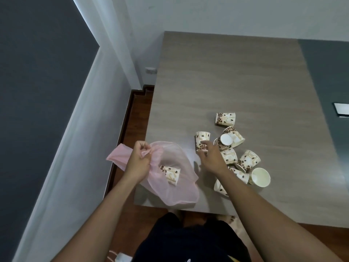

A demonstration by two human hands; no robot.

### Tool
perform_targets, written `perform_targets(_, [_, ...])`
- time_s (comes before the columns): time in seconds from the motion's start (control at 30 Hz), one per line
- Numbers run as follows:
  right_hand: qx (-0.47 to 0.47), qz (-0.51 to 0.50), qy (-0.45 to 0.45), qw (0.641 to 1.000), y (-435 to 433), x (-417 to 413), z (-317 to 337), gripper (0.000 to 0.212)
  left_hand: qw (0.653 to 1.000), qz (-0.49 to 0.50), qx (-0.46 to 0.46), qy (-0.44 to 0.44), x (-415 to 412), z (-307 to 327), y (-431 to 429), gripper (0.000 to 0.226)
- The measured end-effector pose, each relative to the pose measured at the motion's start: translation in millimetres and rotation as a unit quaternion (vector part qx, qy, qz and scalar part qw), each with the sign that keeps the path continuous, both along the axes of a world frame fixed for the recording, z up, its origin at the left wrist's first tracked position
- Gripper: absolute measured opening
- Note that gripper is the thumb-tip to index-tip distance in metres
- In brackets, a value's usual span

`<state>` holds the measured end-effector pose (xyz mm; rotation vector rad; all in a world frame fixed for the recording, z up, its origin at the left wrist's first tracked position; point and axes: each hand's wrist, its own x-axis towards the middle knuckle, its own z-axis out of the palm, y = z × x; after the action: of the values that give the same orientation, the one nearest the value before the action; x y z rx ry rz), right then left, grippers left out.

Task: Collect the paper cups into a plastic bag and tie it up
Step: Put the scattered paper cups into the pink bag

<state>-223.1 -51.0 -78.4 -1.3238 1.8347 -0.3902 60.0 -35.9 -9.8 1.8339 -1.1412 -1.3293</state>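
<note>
Pink bag [181,193] overhangs table [226,72] near-left corner; left grip [138,161] pinches bag rim, right grip [211,157] holds cup [201,138].

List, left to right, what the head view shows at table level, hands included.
Left hand, cup inside the pink bag, right hand, cup showing its open mouth, silver object at the right edge.

The plastic bag [181,188] is thin pink film, translucent and crinkled, with a faint sheen. The paper cups [225,119] are matt paper printed with brown beans, plain white inside. The bench [226,76] has a smooth grey-brown wood-grain face, softly reflective. The floor [139,110] is dark, glossy reddish wood.
</note>
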Motion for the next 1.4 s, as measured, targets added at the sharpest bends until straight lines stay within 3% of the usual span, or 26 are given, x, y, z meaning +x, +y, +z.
perform_targets(0.13, [0.020,0.035,0.052,0.998,-29,0,-2,0.066,1.000,-0.028,0.001,0.009,1,6,12,0.011])
perform_targets(0.23, [0.046,0.121,0.120,0.984,-42,0,-11,0.056,1.000,-0.008,-0.004,0.026,0,9,19,0.017])
perform_targets(0.43, [0.056,0.049,0.149,0.986,-38,17,-56,0.050,0.997,0.058,0.000,0.049,7,13,26,0.028])
perform_targets(0.53, [0.070,0.011,0.155,0.985,-24,28,-64,0.060,0.998,0.054,-0.014,0.025,12,12,29,0.029])
perform_targets(0.67, [0.079,-0.100,0.026,0.991,-13,19,-52,0.079,0.998,0.059,-0.018,0.021,7,17,19,0.029])
perform_targets(0.77, [0.092,-0.169,-0.203,0.960,-2,5,-11,0.065,0.997,0.065,-0.028,0.035,-5,20,9,0.030])
perform_targets(0.83, [0.094,-0.168,-0.320,0.927,13,-1,18,0.051,0.995,0.071,-0.046,0.057,-12,23,2,0.030])
perform_targets(0.9, [0.107,-0.143,-0.424,0.888,30,-1,40,0.055,0.993,0.077,-0.059,0.067,-18,24,-7,0.031])
perform_targets(0.97, [0.128,-0.084,-0.466,0.872,44,1,44,0.059,0.992,0.070,-0.061,0.080,-26,25,-15,0.032])
perform_targets(1.17, [0.101,-0.007,-0.351,0.931,38,39,46,0.065,0.985,0.055,-0.066,0.147,-51,35,-31,0.034])
perform_targets(1.3, [-0.003,0.084,-0.183,0.980,14,55,52,0.042,0.967,0.041,-0.037,0.248,-60,40,-40,0.034])
perform_targets(1.4, [-0.028,0.152,-0.078,0.985,11,49,51,0.032,0.969,0.054,-0.036,0.237,-57,42,-43,0.034])
